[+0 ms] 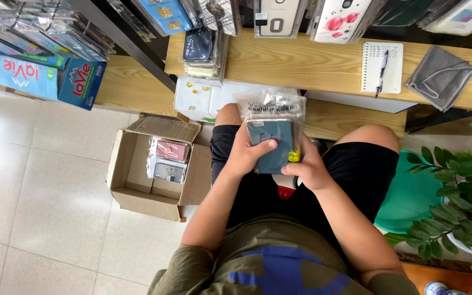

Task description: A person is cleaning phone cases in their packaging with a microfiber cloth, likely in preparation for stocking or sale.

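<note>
Much of the scene was cut off or hard to read. The hanging packets along the top edge ran out of frame, and the clear, crinkled plastic bag [271,109] caught the light, so its upper contents could not be made out. The person's torso hid the lap and the seat, and only a slice of the green stool [411,196] showed beside the right thigh. The right palm was hidden behind the bag.

The teal phone case [271,145] sat in the lower part of that bag, held upright above the knees, between both hands. The left hand [241,155] gripped its left edge, thumb laid across the front face and the other fingers closed round behind, clamped on the case. The right hand [310,169] was closed on the lower right edge of the bag, fingers curled out of sight, just below a small yellow tag [294,156].

To the left on the tiled floor stood an open cardboard box [132,180] with two packaged cases [167,161] inside. Ahead, the wooden worktop [312,63] carried a spiral notepad [382,66] with a pen [382,71] on it, and a folded grey cloth [440,76] well apart to the right. A leafy potted plant [460,191] stood at the right edge, partly cropped.
</note>
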